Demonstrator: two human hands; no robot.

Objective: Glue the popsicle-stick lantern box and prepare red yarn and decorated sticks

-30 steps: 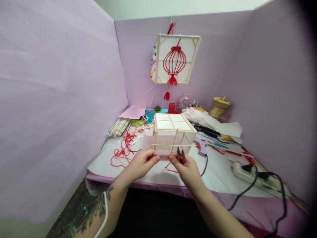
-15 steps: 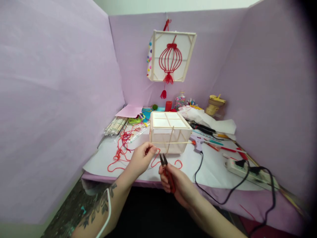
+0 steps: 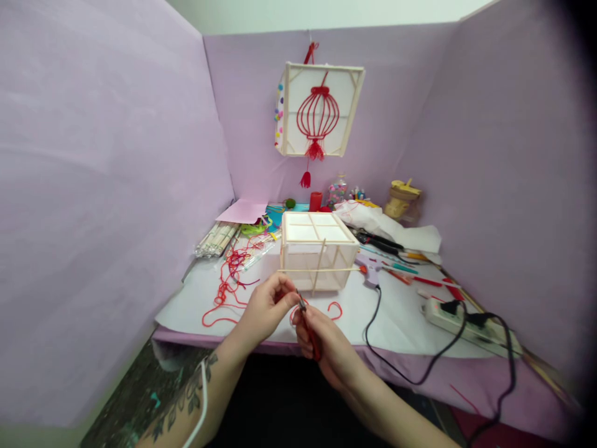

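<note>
My right hand (image 3: 321, 339) is wrapped round red-handled thread snips (image 3: 313, 344), whose dark blades point up towards my left fingertips. The blades now look closed together. My left hand (image 3: 270, 306) pinches a length of red yarn (image 3: 334, 310), part of which curls on the table to the right of the snips. Just beyond both hands sits a box-shaped lantern frame (image 3: 319, 255) of thin wooden sticks with white panels. Where exactly the blades meet the yarn is hidden by my fingers.
Tangled red yarn (image 3: 228, 280) lies left, near bundled sticks (image 3: 217, 239). A glue gun (image 3: 372, 270), pliers (image 3: 380, 241) and a power strip (image 3: 471, 326) with a trailing black cord are on the right. A finished lantern (image 3: 319, 111) hangs above.
The snips have moved up and left to my left fingertips, and their spread blades have come together. My left hand has shifted slightly down and to the right.
</note>
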